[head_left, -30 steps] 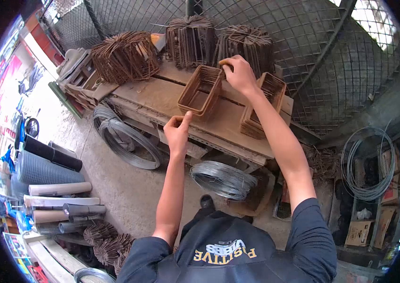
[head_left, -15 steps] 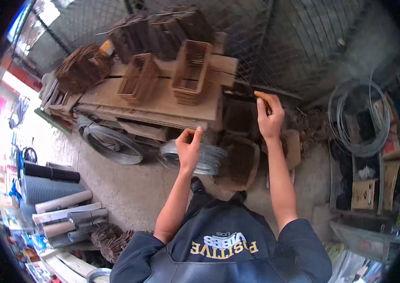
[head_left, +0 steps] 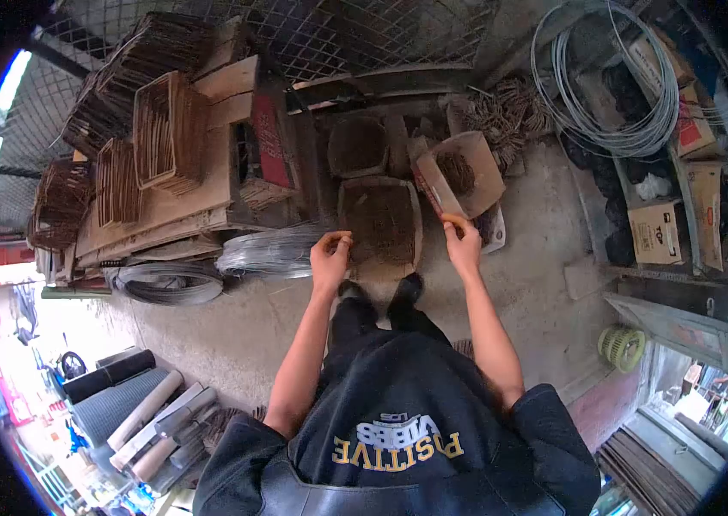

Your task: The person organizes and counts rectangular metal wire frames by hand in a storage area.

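Observation:
My left hand (head_left: 330, 260) is raised in front of me with its fingers curled and the thumb near the fingertips. What it holds, if anything, is too small to make out. Beyond it lie a coil of grey wire (head_left: 268, 251) and a dark, shallow bin (head_left: 379, 225) on the floor. My right hand (head_left: 462, 245) is closed in a pinch near the lower edge of an open cardboard box (head_left: 486, 172) with a dark coil inside. Anything between its fingers is hidden; whether it touches the box I cannot tell.
Stacked rusty rectangular frames (head_left: 166, 133) stand on a wooden table (head_left: 209, 202) at the left, with a wire coil (head_left: 166, 284) below. Rolls of material (head_left: 119, 400) lie at lower left. Wire loops (head_left: 605, 112) and boxes (head_left: 656, 234) are at the right, near a green round object (head_left: 622, 347).
The view has turned right, so the table now sits further left and the bins and cardboard box are in front. Both hands are lower relative to the scene, my right hand most clearly.

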